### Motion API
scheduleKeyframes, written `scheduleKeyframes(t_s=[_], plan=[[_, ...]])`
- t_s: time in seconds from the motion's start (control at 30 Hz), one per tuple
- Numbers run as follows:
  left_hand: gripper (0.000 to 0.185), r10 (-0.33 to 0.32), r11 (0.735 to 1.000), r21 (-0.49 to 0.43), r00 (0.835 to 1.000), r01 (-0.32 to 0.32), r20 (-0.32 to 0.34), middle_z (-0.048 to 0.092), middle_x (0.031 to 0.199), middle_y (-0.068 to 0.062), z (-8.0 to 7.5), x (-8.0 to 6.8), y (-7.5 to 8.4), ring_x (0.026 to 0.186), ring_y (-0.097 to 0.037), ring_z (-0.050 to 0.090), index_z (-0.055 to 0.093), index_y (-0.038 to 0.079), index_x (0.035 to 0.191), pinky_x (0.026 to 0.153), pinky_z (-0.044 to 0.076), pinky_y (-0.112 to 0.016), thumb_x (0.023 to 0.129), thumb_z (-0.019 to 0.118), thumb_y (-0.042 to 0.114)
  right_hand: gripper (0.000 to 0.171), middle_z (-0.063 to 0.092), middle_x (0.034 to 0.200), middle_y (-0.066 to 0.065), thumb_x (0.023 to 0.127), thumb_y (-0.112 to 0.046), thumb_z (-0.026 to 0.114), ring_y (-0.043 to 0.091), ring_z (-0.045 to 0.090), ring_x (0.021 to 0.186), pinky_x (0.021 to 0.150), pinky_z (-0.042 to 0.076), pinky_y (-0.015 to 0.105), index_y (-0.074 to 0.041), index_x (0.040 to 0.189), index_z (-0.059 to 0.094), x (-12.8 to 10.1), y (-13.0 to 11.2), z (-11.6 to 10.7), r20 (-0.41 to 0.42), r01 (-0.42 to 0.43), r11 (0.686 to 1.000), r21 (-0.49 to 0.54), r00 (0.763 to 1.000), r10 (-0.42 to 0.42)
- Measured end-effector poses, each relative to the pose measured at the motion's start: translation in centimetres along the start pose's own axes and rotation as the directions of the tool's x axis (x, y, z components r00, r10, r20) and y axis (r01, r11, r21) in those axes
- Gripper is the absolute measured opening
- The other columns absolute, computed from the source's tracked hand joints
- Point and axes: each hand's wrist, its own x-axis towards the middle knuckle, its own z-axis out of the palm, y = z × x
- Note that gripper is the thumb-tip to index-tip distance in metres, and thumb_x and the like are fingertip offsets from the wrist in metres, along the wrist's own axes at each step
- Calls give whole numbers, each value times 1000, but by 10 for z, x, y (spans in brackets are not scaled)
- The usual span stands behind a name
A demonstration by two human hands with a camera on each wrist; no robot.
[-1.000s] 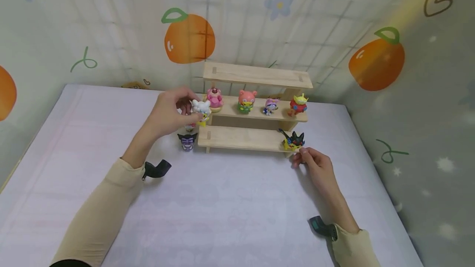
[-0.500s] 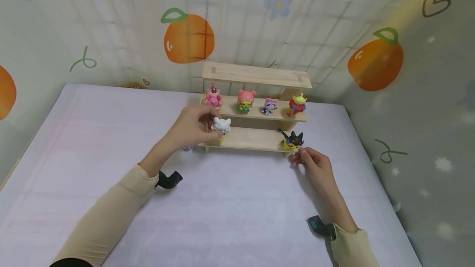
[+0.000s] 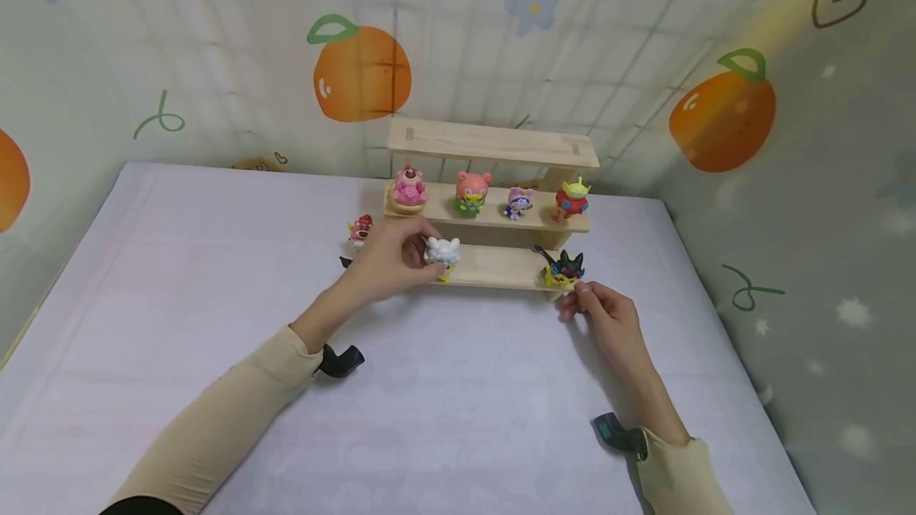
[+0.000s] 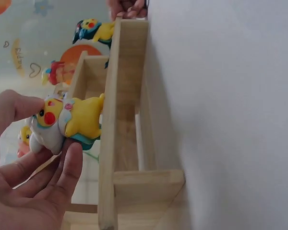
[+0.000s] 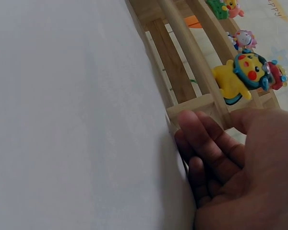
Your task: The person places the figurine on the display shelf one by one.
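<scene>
My left hand (image 3: 390, 257) pinches a yellow figurine with a white hood (image 4: 81, 117) by its head, between thumb and fingers. The figurine is upright, its feet right at the lowest tier of the wooden display shelf (image 3: 494, 267), towards the left end. At that tier's right end my right hand (image 3: 608, 320) grips the board's corner, thumb at the top and fingers curled below. Just beside the thumb stands a yellow figurine in a black and blue hood (image 5: 242, 76). Behind my left hand, a red-topped figurine (image 3: 359, 229) stands on the table, partly hidden.
On the middle tier stand a pink bear figurine (image 3: 409, 189), a coral figurine in green (image 3: 471, 193), a small purple-hooded figurine (image 3: 518, 202) and a green-headed alien figurine (image 3: 572, 199). A printed curtain (image 3: 236, 46) hangs behind the white-covered table (image 3: 458, 412).
My left hand has carried the white-hooded figurine right and down, from beside the shelf to the lowest tier. My right hand has stayed at the shelf's corner.
</scene>
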Motion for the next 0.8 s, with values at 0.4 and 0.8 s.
scheduleKeyframes(t_s=[0.4, 0.8], plan=[[31, -2, 997, -77, 999, -1, -46, 72, 96, -3, 25, 5, -3, 80, -14, 68, 72, 9, 114, 73, 61, -29, 87, 87, 16, 51, 74, 105, 19, 113, -44, 44, 10, 65, 98, 98, 37, 13, 0, 122, 69, 1, 0, 1, 3, 6, 1000, -24, 1000, -5], [35, -7, 984, -181, 998, -4, -63, 72, 102, -2, 68, 20, 2, 83, -12, 68, 68, 11, 120, 76, 62, -28, 90, 85, 17, 49, 75, 103, 18, 114, -40, 43, 9, 66, 96, 93, 41, 10, 1, 121, 69, 3, 6, 2, -13, 11, 1000, -15, 1000, -12]])
